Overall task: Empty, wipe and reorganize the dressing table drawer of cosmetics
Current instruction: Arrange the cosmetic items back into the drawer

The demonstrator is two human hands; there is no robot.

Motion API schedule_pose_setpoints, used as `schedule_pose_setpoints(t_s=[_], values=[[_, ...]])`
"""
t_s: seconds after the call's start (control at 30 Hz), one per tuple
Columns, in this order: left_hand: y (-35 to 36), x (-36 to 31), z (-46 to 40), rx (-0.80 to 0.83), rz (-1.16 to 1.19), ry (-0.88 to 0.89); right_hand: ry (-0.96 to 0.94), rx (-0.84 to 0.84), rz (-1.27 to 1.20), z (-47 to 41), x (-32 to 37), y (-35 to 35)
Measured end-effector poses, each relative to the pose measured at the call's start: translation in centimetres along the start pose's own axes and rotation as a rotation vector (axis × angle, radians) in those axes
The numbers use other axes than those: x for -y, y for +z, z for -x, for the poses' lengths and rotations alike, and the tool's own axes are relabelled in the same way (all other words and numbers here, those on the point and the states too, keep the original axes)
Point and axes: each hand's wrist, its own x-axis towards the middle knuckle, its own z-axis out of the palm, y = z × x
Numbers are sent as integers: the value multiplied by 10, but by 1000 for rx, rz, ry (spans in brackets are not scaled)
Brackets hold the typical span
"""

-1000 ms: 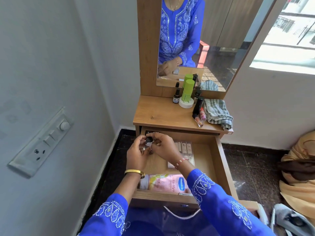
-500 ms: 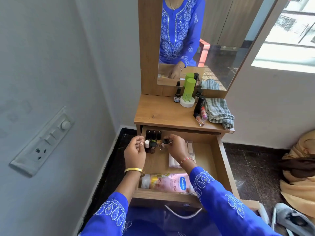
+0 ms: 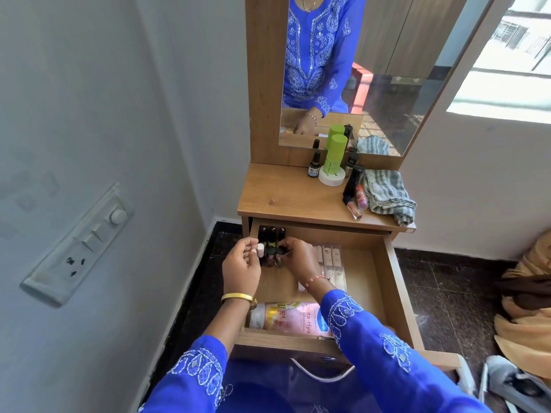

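The drawer [image 3: 399,281] and the surface [image 3: 286,198] above it are showing matt wood-grain laminate, the striped cloth [image 3: 387,195] is lying soft and woven, the pink lotion bottle [image 3: 292,320] is gleaming as glossy plastic, and the dark floor [image 3: 441,281] is shining like polished stone.
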Motion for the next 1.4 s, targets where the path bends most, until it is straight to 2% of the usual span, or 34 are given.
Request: schedule_pose_setpoints(t_s=[0.17, 0.3, 0.5, 0.7, 0.83, 1.0, 1.13, 1.23, 1.4], values=[[1, -3, 3, 30, -3, 17, -8, -43, -71, 3, -3, -7], [9, -14, 4, 70, 20, 64, -40, -144, -150, 7, -1, -31], [35, -70, -19, 127, 92, 213, -131, -417, -211, -5, 2, -102], [71, -130, -47, 176, 141, 327, -7, -677, -240, -53, -10, -174], [86, -146, -60, 211, 118, 333, 136, -531, -154, -94, -15, -202], [92, -145, -69, 229, 92, 300, 122, -247, 163, -121, 5, -211], [90, -138, -75, 225, 73, 278, 144, -132, 309, -138, 10, -204], [88, -132, -78, 214, 72, 262, 126, -113, 373, -145, 8, -200], [86, -126, -81, 204, 76, 246, 135, -241, 297, -147, 0, -201]])
